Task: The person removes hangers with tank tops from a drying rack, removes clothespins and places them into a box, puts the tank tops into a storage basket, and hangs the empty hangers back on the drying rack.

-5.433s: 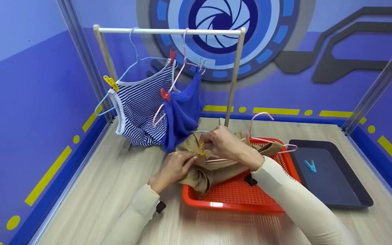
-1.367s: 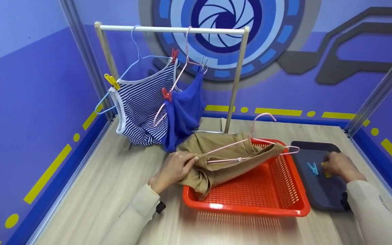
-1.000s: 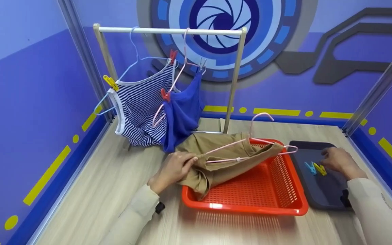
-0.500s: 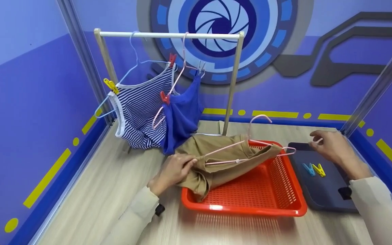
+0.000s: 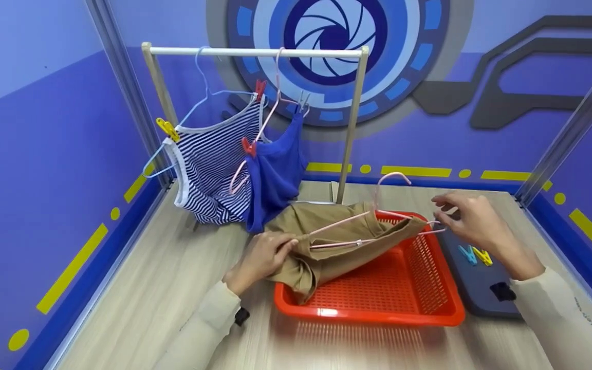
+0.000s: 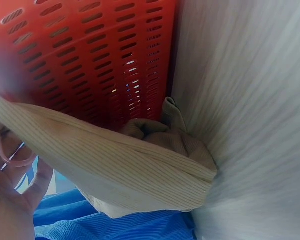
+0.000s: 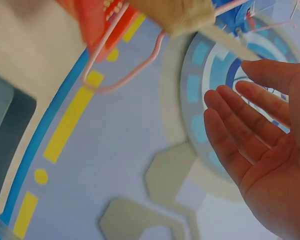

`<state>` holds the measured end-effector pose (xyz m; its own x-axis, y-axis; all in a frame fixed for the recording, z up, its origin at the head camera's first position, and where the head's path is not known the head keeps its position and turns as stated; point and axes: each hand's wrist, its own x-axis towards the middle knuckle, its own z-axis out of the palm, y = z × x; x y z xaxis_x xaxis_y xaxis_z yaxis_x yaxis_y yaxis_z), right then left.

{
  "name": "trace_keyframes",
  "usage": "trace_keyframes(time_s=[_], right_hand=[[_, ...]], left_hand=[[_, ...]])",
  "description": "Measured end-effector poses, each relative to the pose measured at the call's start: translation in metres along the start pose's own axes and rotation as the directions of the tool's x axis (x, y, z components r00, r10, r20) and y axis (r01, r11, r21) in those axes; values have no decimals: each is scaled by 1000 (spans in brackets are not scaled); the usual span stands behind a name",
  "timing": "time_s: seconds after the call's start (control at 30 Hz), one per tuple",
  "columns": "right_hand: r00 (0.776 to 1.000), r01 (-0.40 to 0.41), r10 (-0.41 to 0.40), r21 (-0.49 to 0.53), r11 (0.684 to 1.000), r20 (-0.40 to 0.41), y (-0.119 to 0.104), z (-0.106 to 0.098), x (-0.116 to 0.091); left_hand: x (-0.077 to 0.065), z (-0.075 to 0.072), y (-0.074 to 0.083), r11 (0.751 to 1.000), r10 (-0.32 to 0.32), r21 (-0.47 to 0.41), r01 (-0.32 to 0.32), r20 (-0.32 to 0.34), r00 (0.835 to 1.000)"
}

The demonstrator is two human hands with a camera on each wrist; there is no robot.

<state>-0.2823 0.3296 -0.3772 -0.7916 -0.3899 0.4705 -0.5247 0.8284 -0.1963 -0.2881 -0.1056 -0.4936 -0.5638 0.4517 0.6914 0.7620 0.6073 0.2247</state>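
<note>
A tan garment (image 5: 321, 211) with a pink hanger (image 5: 377, 192) inside its opening lies over the red basket (image 5: 373, 317). At the garment's left edge, my left hand (image 5: 261, 257) grips the cloth together with the hanger's end; in the left wrist view that pink end (image 6: 20, 163) shows between the fingers. My right hand (image 5: 473, 222) is near the hanger's right end, its fingers relaxed and holding nothing. The right wrist view shows this hand (image 7: 270, 145) apart from the pink hanger end (image 7: 115, 89). No clothespin is visible on the garment.
A blue clothespin (image 5: 467, 255) and a yellow clothespin (image 5: 483, 256) lie on the dark tray (image 5: 486, 298) right of the basket. Behind stands a rack (image 5: 316, 53) bearing a striped top (image 5: 214, 144) and a blue garment (image 5: 278, 164), both clipped to hangers.
Earlier my right hand held a yellow clothespin at the garment's left side. It set that clothespin on the tray, then moved up and left toward the hanger's right end. My left hand stayed.
</note>
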Motion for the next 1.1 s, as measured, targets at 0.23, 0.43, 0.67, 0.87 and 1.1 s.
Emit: trace_keyframes(time_s=[0.23, 0.43, 0.67, 0.87, 1.1], right_hand=[[998, -7, 4, 40, 999, 68, -8, 17, 2], [996, 10, -15, 55, 998, 83, -7, 33, 3], [998, 9, -13, 53, 999, 68, -5, 47, 5], [998, 3, -7, 60, 998, 56, -1, 51, 5], [999, -8, 6, 63, 998, 36, 4, 52, 4]], left_hand=[[0, 1, -1, 1000, -18, -5, 18, 9, 1000], [0, 0, 0, 999, -37, -9, 37, 23, 999], [-1, 3, 1, 998, -56, 13, 55, 30, 998], [-3, 6, 4, 998, -56, 25, 54, 53, 997], [-2, 7, 4, 998, -39, 40, 37, 41, 998]])
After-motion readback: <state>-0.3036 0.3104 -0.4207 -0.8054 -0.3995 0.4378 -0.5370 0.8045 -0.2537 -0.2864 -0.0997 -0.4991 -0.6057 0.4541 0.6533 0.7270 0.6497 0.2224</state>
